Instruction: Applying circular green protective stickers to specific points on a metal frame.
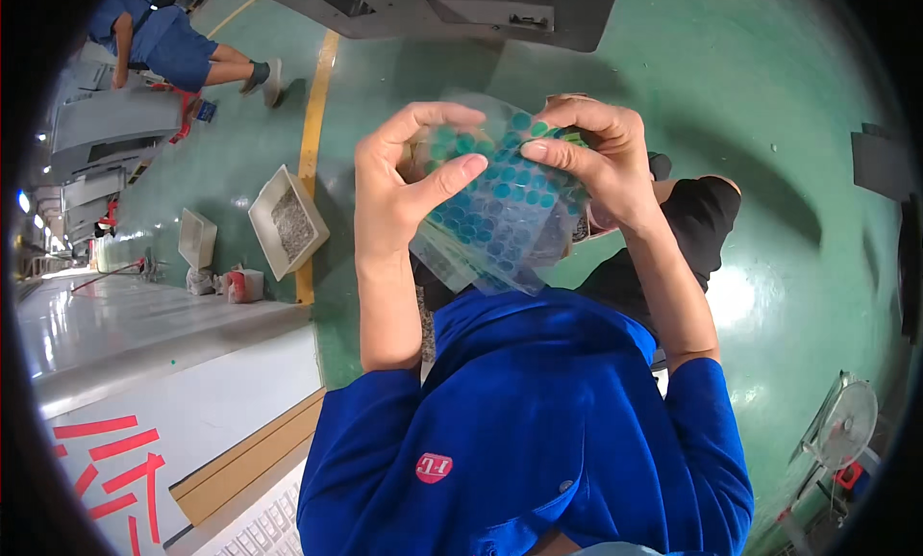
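A stack of clear sheets dotted with round blue-green stickers (pixel 514 192) hangs in front of my body, held up between both hands. My left hand (pixel 399 186) grips its left side, the thumb lying across the front and the curled fingers at the upper edge, slightly blurred. At the upper right, my right hand (pixel 606 157) pinches the sheets between thumb and bent fingers. Several layers overlap, and the lower corners hang loose near my blue shirt (pixel 538 392). The fingertips behind the sheets are hidden.
Left on the green floor stands a white bin (pixel 258 214) with grey contents, beside a smaller white bin (pixel 197 239). A grey machine base (pixel 577 22) is ahead. Far left, another person (pixel 178 46) walks or stands. A fan (pixel 846 421) is at the lower right.
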Tool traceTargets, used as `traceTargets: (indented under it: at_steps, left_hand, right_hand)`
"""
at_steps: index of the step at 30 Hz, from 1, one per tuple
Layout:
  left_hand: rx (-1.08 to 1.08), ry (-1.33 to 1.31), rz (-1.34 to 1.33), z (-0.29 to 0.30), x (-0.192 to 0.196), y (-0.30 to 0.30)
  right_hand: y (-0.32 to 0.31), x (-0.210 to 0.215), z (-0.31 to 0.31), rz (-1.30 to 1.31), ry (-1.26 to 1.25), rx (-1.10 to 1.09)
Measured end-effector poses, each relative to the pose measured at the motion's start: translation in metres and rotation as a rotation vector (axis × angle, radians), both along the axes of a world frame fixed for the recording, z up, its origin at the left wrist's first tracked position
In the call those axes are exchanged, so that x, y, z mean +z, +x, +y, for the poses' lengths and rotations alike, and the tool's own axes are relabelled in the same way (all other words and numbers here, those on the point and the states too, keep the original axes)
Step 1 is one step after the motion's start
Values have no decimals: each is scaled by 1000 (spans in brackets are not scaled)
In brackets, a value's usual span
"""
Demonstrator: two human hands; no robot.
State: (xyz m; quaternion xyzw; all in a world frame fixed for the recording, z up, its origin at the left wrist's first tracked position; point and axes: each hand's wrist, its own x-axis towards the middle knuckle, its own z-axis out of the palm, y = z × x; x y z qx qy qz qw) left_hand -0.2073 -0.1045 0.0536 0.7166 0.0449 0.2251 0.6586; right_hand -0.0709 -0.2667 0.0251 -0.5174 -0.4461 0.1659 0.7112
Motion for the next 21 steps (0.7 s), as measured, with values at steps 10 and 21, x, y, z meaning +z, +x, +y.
traceTargets:
  at_steps: [10,21]
  left_hand:
    - [194,131,98,-22,8,-5]
    - [271,324,104,-33,6,-5]
  right_hand:
    - [-2,15,-9,-510,-59,-555]
    - [-10,29,-1,-674,23,-441]
